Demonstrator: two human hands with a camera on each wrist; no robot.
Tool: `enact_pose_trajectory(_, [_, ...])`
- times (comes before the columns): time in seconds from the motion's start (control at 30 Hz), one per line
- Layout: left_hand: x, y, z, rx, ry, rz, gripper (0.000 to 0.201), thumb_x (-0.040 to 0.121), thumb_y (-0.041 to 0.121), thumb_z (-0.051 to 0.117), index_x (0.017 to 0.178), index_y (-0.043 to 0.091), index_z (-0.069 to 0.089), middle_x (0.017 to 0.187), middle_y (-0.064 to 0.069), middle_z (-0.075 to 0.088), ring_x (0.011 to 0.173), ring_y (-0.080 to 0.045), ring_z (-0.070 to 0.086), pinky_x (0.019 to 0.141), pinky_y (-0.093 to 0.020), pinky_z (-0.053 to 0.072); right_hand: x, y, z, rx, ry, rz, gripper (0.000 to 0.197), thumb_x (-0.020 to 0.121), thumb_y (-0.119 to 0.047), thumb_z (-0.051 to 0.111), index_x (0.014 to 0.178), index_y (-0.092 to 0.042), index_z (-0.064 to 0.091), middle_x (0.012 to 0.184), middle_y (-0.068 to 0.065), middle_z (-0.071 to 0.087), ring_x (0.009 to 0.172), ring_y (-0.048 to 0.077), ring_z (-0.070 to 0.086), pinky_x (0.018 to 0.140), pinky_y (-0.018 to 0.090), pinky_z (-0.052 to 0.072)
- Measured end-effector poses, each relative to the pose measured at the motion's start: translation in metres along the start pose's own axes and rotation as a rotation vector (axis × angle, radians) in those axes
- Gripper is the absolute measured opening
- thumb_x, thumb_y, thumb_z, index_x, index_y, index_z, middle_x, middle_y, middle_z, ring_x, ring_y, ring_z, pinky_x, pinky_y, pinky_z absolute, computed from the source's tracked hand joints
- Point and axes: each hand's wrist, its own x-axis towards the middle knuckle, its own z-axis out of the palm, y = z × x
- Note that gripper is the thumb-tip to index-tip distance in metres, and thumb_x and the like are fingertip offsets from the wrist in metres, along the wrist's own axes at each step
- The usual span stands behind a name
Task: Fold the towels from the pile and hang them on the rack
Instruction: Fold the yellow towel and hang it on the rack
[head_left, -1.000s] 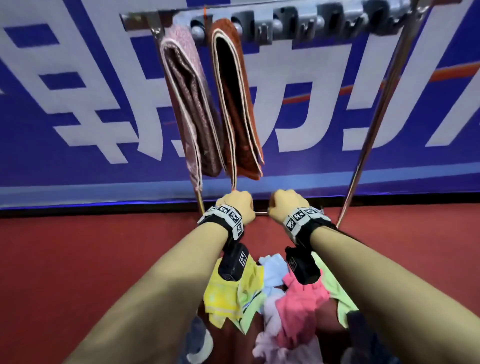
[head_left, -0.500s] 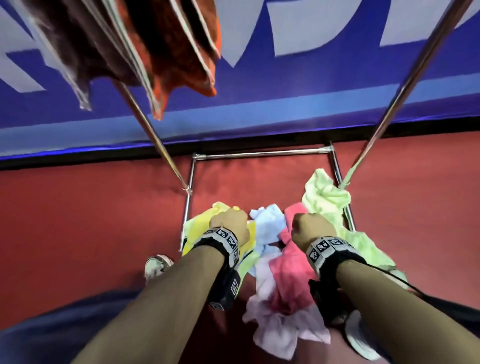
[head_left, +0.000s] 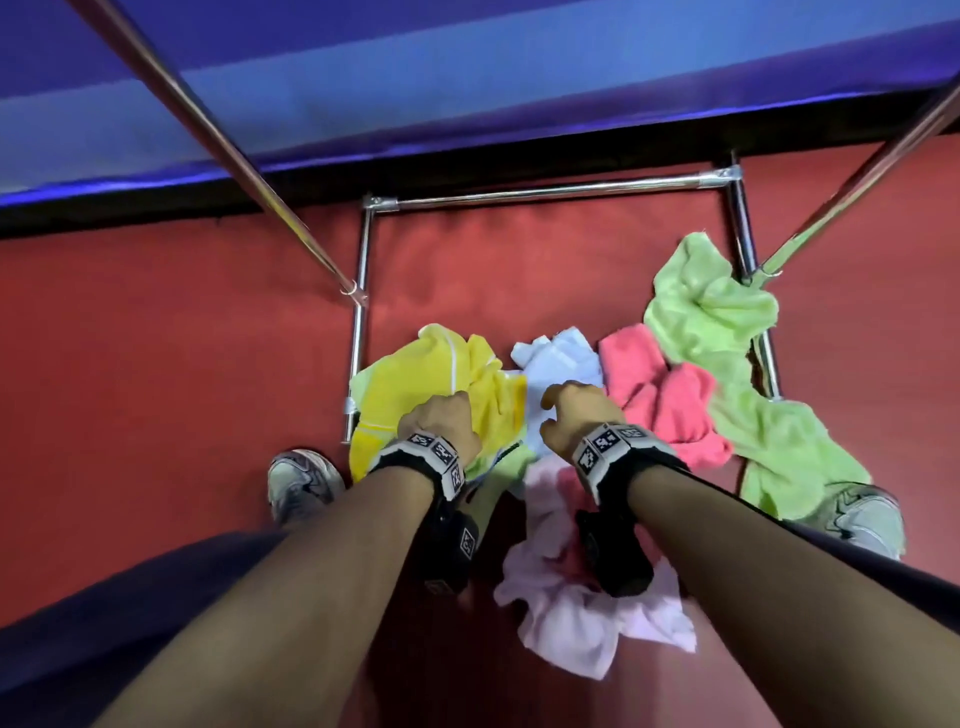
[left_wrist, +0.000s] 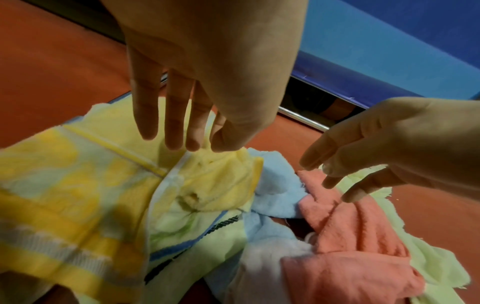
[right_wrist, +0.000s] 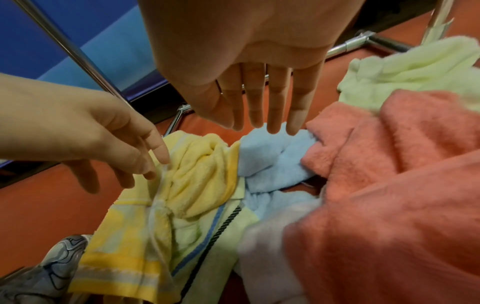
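A pile of crumpled towels lies on the red floor inside the rack's base frame (head_left: 545, 195): yellow towel (head_left: 415, 384), light blue towel (head_left: 558, 358), coral towel (head_left: 660, 400), green towel (head_left: 727, 338), pale pink towel (head_left: 571, 613). My left hand (head_left: 441, 421) reaches down over the yellow towel (left_wrist: 78, 185), fingers (left_wrist: 176, 123) straight; in the right wrist view its fingertips (right_wrist: 161, 158) touch that towel's white edge. My right hand (head_left: 576, 410) hovers just above the light blue towel (right_wrist: 267, 160), fingers (right_wrist: 275, 107) straight and holding nothing. No hung towels are in view.
The rack's slanted metal poles (head_left: 249, 171) (head_left: 852, 192) rise on both sides of the pile. The green towel drapes over the right base bar (head_left: 743, 244). My shoes (head_left: 301, 480) (head_left: 867, 514) stand beside the pile. A blue banner wall (head_left: 467, 78) runs behind.
My view has tipped down from the hung towels to the floor pile. Both hands have dropped to the pile, and the right hand has shifted left from the coral towel to the light blue one.
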Motion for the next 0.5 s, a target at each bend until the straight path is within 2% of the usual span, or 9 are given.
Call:
enact_pose_trajectory(0.13, [0.011, -0.006, 0.013, -0.043, 0.026, 0.000, 0.042, 0.091, 0.018, 0.056, 0.132, 0.020, 0.048, 0.126, -0.005, 0.060, 0.110, -0.031, 0.062, 0.084, -0.039, 0.054, 0.019, -0.016, 0.016, 0.088, -0.058, 0.012, 0.039, 0.087, -0.020, 0.054, 0.126, -0.016, 0.059, 0.124, 0.011, 0.062, 0.117, 0.030, 0.056, 0.093, 0.033, 0.047])
enact_pose_trajectory(0.2, [0.014, -0.008, 0.020, -0.064, 0.029, 0.009, 0.048, 0.089, 0.018, 0.059, 0.134, 0.023, 0.044, 0.132, -0.004, 0.052, 0.113, -0.030, 0.060, 0.085, -0.041, 0.055, 0.028, -0.026, 0.027, 0.158, -0.092, 0.045, 0.043, 0.085, -0.019, 0.055, 0.128, -0.020, 0.055, 0.122, 0.009, 0.063, 0.114, 0.029, 0.058, 0.093, 0.032, 0.048])
enact_pose_trajectory(0.27, [0.015, -0.011, 0.025, -0.074, 0.039, 0.019, 0.059, 0.087, 0.017, 0.065, 0.138, 0.025, 0.038, 0.135, -0.005, 0.040, 0.113, -0.030, 0.057, 0.079, -0.040, 0.054, 0.034, -0.033, 0.038, 0.244, -0.109, 0.095, 0.053, 0.082, -0.016, 0.057, 0.134, -0.023, 0.048, 0.120, 0.009, 0.063, 0.113, 0.030, 0.058, 0.092, 0.032, 0.048])
enact_pose_trajectory(0.33, [0.017, -0.015, 0.031, -0.088, 0.079, 0.034, 0.070, 0.082, 0.014, 0.071, 0.140, 0.026, 0.032, 0.134, -0.008, 0.030, 0.114, -0.030, 0.051, 0.069, -0.038, 0.049, 0.039, -0.039, 0.049, 0.350, -0.103, 0.152, 0.059, 0.080, -0.012, 0.058, 0.136, -0.026, 0.044, 0.111, 0.008, 0.063, 0.102, 0.029, 0.060, 0.081, 0.028, 0.047])
enact_pose_trajectory(0.4, [0.018, -0.020, 0.036, -0.093, 0.108, 0.055, 0.079, 0.079, 0.008, 0.073, 0.142, 0.027, 0.029, 0.133, -0.010, 0.026, 0.115, -0.031, 0.047, 0.064, -0.036, 0.045, 0.043, -0.043, 0.057, 0.476, -0.073, 0.203, 0.054, 0.079, -0.009, 0.059, 0.129, -0.027, 0.047, 0.100, 0.005, 0.063, 0.088, 0.024, 0.058, 0.071, 0.025, 0.043])
enact_pose_trajectory(0.5, [0.018, -0.022, 0.040, -0.068, 0.104, 0.089, 0.076, 0.079, -0.005, 0.063, 0.141, 0.025, 0.032, 0.131, -0.011, 0.027, 0.113, -0.033, 0.047, 0.063, -0.036, 0.044, 0.045, -0.047, 0.064, 0.616, -0.040, 0.231, 0.040, 0.077, -0.009, 0.064, 0.114, -0.024, 0.058, 0.090, 0.003, 0.063, 0.076, 0.021, 0.057, 0.067, 0.025, 0.044])
